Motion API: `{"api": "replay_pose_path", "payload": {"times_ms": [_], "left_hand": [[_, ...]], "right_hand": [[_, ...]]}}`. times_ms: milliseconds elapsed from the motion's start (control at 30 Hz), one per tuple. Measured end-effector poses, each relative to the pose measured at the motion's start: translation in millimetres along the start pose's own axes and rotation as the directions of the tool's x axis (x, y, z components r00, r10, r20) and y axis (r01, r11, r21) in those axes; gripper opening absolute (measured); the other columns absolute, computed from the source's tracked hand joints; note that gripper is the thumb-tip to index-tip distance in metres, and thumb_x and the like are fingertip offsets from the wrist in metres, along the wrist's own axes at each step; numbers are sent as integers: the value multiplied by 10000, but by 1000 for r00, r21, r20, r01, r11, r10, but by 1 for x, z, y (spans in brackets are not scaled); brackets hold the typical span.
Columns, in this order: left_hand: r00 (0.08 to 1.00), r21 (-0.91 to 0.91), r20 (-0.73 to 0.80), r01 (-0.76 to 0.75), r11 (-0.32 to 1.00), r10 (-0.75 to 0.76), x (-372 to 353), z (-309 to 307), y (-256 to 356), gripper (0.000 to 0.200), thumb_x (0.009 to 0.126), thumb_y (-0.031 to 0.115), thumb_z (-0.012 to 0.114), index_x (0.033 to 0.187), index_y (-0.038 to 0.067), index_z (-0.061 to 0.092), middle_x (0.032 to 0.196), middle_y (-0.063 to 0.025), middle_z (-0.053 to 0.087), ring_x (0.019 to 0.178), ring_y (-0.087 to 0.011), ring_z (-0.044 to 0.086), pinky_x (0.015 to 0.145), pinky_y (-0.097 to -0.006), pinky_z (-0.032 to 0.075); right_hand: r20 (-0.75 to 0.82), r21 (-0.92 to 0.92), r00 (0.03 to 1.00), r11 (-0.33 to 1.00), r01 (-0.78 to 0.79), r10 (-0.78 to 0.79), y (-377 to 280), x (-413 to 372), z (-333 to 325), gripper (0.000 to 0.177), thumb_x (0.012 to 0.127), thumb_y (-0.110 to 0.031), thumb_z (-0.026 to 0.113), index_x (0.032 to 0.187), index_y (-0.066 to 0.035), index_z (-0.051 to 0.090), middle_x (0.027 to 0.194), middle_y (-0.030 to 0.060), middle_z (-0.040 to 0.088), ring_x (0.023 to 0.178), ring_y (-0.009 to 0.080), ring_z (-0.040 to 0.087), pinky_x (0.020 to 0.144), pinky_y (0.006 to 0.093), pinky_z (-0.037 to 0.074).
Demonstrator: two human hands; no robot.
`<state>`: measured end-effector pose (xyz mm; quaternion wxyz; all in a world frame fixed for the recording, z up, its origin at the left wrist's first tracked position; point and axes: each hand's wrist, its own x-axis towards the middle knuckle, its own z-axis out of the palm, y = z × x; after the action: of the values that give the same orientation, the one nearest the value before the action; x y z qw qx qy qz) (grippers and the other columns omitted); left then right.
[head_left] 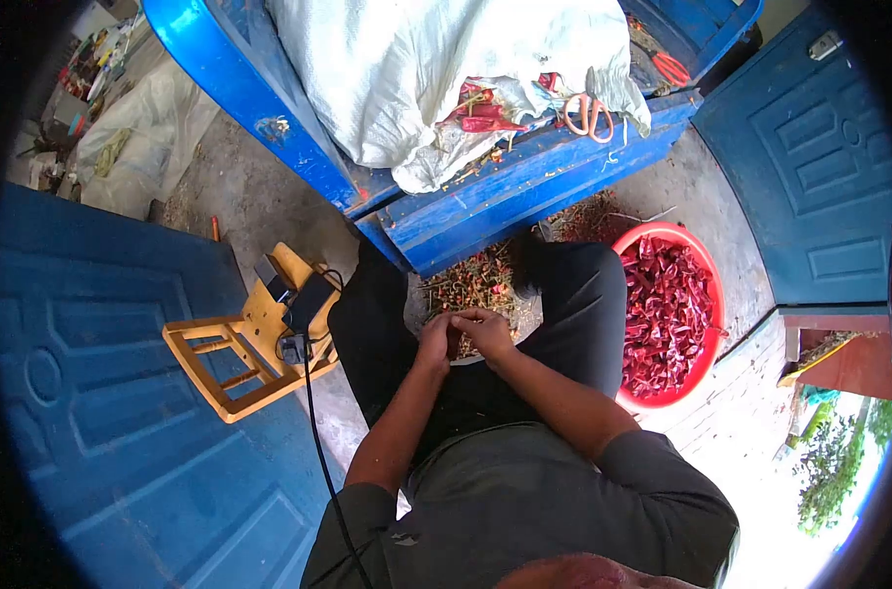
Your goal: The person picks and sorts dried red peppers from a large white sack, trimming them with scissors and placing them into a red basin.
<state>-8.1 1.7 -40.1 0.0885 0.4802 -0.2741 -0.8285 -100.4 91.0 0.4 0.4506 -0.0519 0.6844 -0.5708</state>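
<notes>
Left hand: the left hand (433,341) sits just left of centre frame, above the lap, fingers curled in. The grip is narrow.
Right hand: the right hand (488,332) presses right up against the left, knuckles up and fingertips meeting it. This grip is narrow too.
Held: something small and dark shows between the two hands, but I cannot tell what it is.
Stems: a heap of stems (473,280) lies on the floor between the knees, just above the hands.
Basin: a red basin (713,294) stands right of centre, close against the person's leg, and it's loaded with red chilies (667,319).
Cart: a blue cart (505,196) runs across the top of the frame, with its edge just above the stems.
Sack: a white sack (397,69) slumps on the cart, and red pods (480,116) poke out at its lower edge.
Scissors: orange scissors (588,116) lie on the cart by the sack. A red pair (672,69) lies further up, at upper right.
Stool: a yellow stool (232,346) lies tipped at centre left, touching the person's leg.
Box: a black box (306,299) rests on the stool, and a cable (320,452) trails down from it to the bottom of the frame.
Doors: there's a blue door (102,412) at lower left and another door (824,157) at upper right.
</notes>
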Motion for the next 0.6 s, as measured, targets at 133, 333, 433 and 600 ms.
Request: {"api": "replay_pose_path", "payload": {"times_ms": [133,333,433,600], "left_hand": [[999,100,39,2,995,-6,-3,0,-3,199,984,230,508,844,115,589,593,-2,498,435,-123,438,390,-299,331],[1000,100,-2,21,995,-21,-6,1,-3,158,976,232,530,896,115,600,616,7,496,462,-117,455,416,-290,346],[986,181,-100,148,972,-131,-3,1,-2,141,974,229,546,931,114,613,644,19,497,474,-109,457,426,-276,346],[995,85,75,54,995,-60,-2,-11,0,174,938,154,538,1054,72,639,819,-14,577,680,-139,560,591,-294,458]], "right_hand": [[-38,62,999,998,30,-28,21,9,-1,160,870,-122,741,966,6,727,856,34,702,730,114,614,686,282,510],[-202,-519,900,822,235,-385,27,3,7,206,805,-205,785,911,-33,744,840,125,704,779,232,668,730,345,527],[-176,-552,905,800,235,-387,33,12,6,213,808,-237,775,945,-74,763,896,130,679,856,299,667,767,413,538],[76,52,993,994,-91,87,18,17,-2,200,880,-183,742,984,-13,731,864,68,705,790,162,659,711,313,526]]}}
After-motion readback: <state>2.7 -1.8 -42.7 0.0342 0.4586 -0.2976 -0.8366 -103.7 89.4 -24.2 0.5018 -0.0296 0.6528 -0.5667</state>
